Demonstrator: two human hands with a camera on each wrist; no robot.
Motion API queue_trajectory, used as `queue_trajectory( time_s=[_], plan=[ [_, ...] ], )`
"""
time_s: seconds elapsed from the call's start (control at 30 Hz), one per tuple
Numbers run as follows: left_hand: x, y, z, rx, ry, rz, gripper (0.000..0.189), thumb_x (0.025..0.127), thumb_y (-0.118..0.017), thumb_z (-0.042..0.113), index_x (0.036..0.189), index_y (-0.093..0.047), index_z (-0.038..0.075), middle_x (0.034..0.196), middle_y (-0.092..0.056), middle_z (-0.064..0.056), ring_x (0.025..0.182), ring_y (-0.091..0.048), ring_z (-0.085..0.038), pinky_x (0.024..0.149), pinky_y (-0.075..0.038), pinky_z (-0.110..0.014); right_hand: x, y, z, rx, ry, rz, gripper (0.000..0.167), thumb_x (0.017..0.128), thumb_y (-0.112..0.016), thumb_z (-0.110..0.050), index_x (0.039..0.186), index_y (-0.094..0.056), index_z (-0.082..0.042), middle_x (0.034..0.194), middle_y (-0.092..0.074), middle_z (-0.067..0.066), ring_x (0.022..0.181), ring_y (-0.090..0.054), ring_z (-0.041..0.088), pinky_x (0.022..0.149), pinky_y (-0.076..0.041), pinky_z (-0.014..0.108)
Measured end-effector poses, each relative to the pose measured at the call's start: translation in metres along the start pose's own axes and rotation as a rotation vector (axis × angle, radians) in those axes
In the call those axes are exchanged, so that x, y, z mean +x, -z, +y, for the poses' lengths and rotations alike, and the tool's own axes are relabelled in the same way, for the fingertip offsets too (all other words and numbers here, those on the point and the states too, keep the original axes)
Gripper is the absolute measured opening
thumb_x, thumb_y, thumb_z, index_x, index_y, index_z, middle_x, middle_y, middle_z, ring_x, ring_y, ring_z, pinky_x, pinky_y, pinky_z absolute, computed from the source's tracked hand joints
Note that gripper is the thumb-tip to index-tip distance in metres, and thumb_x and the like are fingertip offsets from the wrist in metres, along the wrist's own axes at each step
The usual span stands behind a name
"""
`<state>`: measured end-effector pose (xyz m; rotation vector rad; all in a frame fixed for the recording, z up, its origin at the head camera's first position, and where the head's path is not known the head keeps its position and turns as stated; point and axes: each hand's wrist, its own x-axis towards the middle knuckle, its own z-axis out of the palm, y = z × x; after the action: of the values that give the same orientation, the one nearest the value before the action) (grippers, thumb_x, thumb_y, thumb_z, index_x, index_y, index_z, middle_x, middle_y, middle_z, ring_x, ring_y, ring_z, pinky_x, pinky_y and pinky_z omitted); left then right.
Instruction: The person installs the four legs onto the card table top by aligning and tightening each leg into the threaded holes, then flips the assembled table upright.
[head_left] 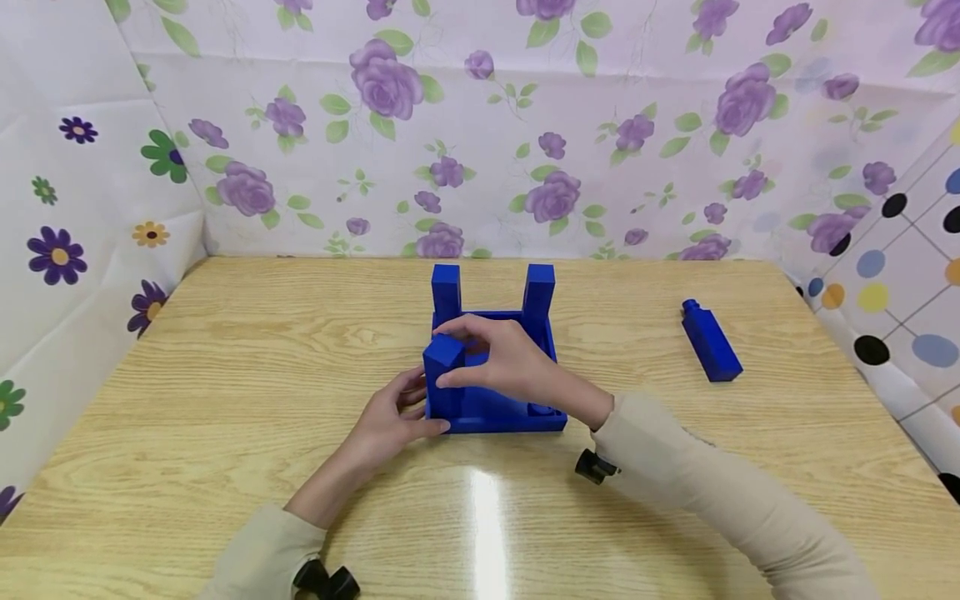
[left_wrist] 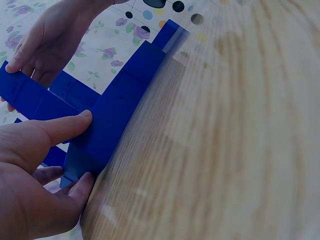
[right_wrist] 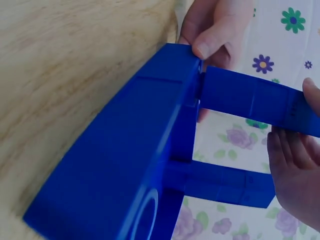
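Note:
A blue square tabletop with a raised rim lies underside up on the wooden table. Two square legs, a back left leg and a back right leg, stand upright at its far corners. My right hand pinches the upper part of a third leg at the front left corner; this leg is turned a little out of line with the rim. With thumb in front and fingers at the side, my left hand grips that same corner. A round socket shows at the front right corner in the right wrist view.
Off to the right, a loose blue leg with a threaded end lies on the wooden table. Flowered cloth hangs behind the table's far edge, and patterned sheets stand at both sides.

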<state>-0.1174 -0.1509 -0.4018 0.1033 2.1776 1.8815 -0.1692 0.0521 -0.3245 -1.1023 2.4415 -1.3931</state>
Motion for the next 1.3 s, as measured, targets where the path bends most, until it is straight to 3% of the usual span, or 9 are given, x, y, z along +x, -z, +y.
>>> queue_trajectory(
  time_s=[0.13,0.3,0.43,0.6,0.73,0.9,1.1,1.3],
  plan=[
    [0.0,0.0,0.0,-0.002,-0.002,0.001,0.081,0.081,-0.078,0.006,0.148,-0.033,0.004,0.143,-0.042,-0.02,0.129,-0.044,-0.037,0.102,-0.044,-0.042,0.001,-0.008,0.0,-0.031,0.001,0.078,0.046,0.076,-0.084,-0.022,0.114,-0.063,-0.007,0.098,-0.064,-0.002,0.092,-0.06,0.01,0.083,-0.053,0.023],
    [-0.001,0.0,0.002,0.0,0.003,0.007,0.083,0.079,-0.079,0.005,0.149,-0.034,0.006,0.142,-0.043,-0.018,0.129,-0.044,-0.035,0.104,-0.042,-0.043,0.002,-0.016,0.0,-0.139,0.061,0.144,0.044,0.074,-0.086,-0.024,0.105,-0.063,-0.006,0.095,-0.062,0.001,0.085,-0.059,0.012,0.076,-0.053,0.025],
    [-0.001,-0.001,0.002,0.01,0.001,0.013,0.083,0.079,-0.079,0.005,0.149,-0.034,0.005,0.141,-0.044,-0.019,0.128,-0.045,-0.035,0.104,-0.042,-0.045,0.002,-0.018,-0.001,-0.151,0.091,0.159,0.041,0.074,-0.086,-0.024,0.102,-0.062,-0.007,0.092,-0.06,-0.001,0.082,-0.058,0.011,0.073,-0.052,0.022],
    [-0.002,-0.001,0.003,0.009,-0.002,0.017,0.082,0.079,-0.078,0.005,0.148,-0.034,0.004,0.141,-0.045,-0.019,0.128,-0.045,-0.036,0.104,-0.042,-0.044,0.002,-0.018,-0.004,-0.139,0.062,0.141,0.042,0.075,-0.085,-0.026,0.105,-0.063,-0.008,0.092,-0.061,-0.003,0.082,-0.057,0.009,0.072,-0.052,0.022],
    [-0.002,0.0,0.003,0.006,0.005,0.021,0.082,0.079,-0.079,0.004,0.148,-0.035,0.006,0.141,-0.045,-0.018,0.127,-0.046,-0.034,0.103,-0.043,-0.043,0.001,-0.013,-0.007,-0.075,0.009,0.073,0.047,0.079,-0.082,-0.029,0.117,-0.064,-0.008,0.107,-0.064,-0.003,0.097,-0.058,0.01,0.084,-0.051,0.025],
    [-0.001,0.0,0.003,0.01,-0.008,0.012,0.081,0.08,-0.078,0.005,0.148,-0.034,0.004,0.142,-0.043,-0.02,0.129,-0.045,-0.036,0.104,-0.041,-0.045,0.005,0.001,-0.006,0.09,-0.011,-0.099,0.051,0.085,-0.077,-0.023,0.131,-0.059,-0.011,0.127,-0.06,-0.003,0.12,-0.051,0.01,0.103,-0.042,0.028],
    [-0.001,0.001,0.003,0.017,-0.009,0.007,0.081,0.079,-0.078,0.005,0.148,-0.034,0.004,0.143,-0.042,-0.02,0.13,-0.044,-0.035,0.105,-0.041,-0.043,0.01,0.013,0.002,0.314,-0.019,-0.285,0.049,0.091,-0.068,-0.011,0.138,-0.054,-0.008,0.136,-0.056,0.001,0.127,-0.047,0.012,0.107,-0.039,0.033],
    [-0.001,0.0,0.003,-0.003,0.002,0.009,0.083,0.079,-0.079,0.005,0.148,-0.034,0.005,0.144,-0.042,-0.021,0.129,-0.044,-0.035,0.105,-0.041,-0.044,0.011,0.014,0.01,0.401,-0.037,-0.308,0.047,0.091,-0.065,-0.005,0.138,-0.055,-0.006,0.131,-0.06,0.004,0.124,-0.051,0.015,0.103,-0.044,0.034]
  ],
)
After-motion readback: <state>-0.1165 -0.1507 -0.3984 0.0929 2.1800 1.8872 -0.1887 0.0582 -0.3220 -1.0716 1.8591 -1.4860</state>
